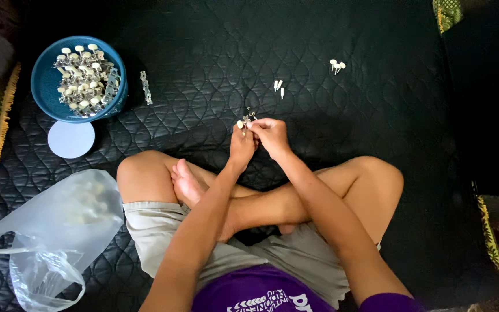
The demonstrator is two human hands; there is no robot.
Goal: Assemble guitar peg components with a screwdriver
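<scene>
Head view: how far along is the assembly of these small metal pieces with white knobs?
Done: the blue bowl holds a heap of assembled pieces. In hand: the left hand and right hand together grip one metal piece with a white knob. Left: a bare metal strip beside the bowl and loose white knobs on the black quilt.

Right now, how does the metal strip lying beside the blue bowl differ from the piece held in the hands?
The loose metal strip lies flat on the black quilt, untouched and bare. The held piece is raised between left hand and right hand, with a cream knob at its end. Both look like small silver metal.
</scene>
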